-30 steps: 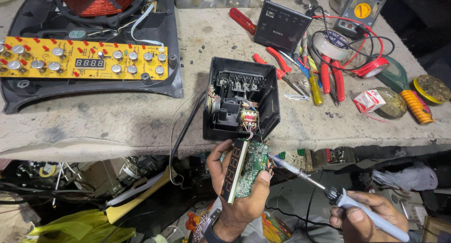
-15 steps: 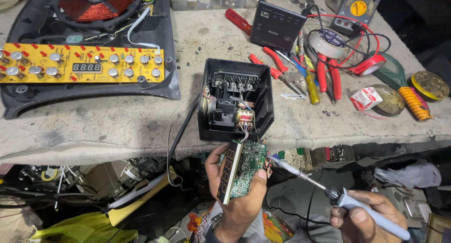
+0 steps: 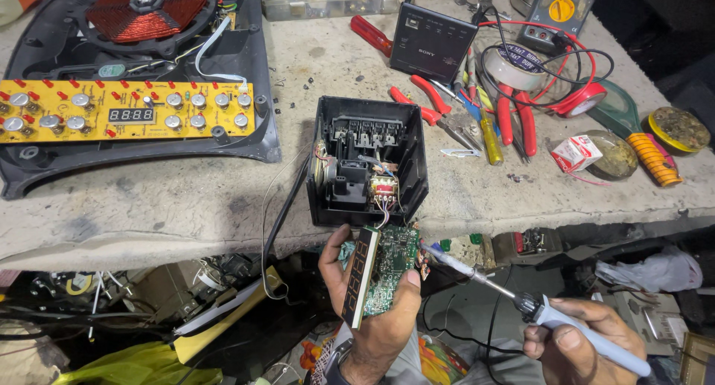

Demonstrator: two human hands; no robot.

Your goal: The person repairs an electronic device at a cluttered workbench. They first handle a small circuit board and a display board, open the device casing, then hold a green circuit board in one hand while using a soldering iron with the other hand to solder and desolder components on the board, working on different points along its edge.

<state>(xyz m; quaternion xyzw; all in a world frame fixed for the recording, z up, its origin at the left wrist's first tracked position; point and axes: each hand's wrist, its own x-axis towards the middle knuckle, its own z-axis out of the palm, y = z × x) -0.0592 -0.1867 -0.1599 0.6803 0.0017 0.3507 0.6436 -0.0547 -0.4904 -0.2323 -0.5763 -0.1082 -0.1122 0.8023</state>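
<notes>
My left hand (image 3: 376, 322) grips a green circuit board (image 3: 387, 269) with a long dark display strip on its left edge, held just below the bench edge. Thin wires run from the board up into an open black plastic housing (image 3: 369, 161) lying on the bench. My right hand (image 3: 577, 344) holds a soldering iron (image 3: 521, 303) by its pale blue handle, low at the right. Its metal tip reaches the right edge of the green board.
An opened induction cooker (image 3: 149, 72) with a yellow control board and copper coil fills the bench's left. Red-handled pliers and screwdrivers (image 3: 484, 117), a small black box (image 3: 432, 42), a tape roll, a multimeter (image 3: 558, 9) and tins lie at the right. Clutter sits under the bench.
The view has drifted slightly. My left hand keeps the board in the same place, and the soldering iron tip has moved in to the board's right edge.
</notes>
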